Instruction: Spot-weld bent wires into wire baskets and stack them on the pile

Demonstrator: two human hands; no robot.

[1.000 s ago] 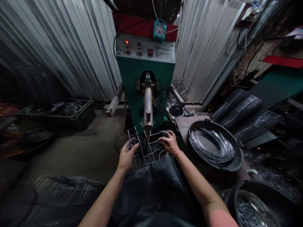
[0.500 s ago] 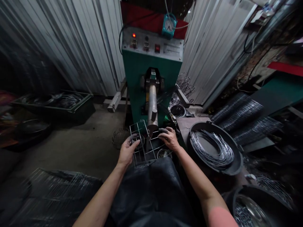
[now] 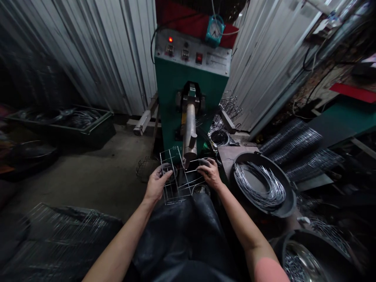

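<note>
Left hand (image 3: 157, 182) grasps the wire frame (image 3: 176, 184); right hand (image 3: 210, 172) pinches what looks like a thin wire (image 3: 192, 170).

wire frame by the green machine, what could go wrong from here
The right hand is close to the tip of the machine's metal arm, so its fingers might get pinched if that arm came down. The wire frame is thin and held at its edge by the left hand's fingers, so it could tilt or slip out of line.
</note>
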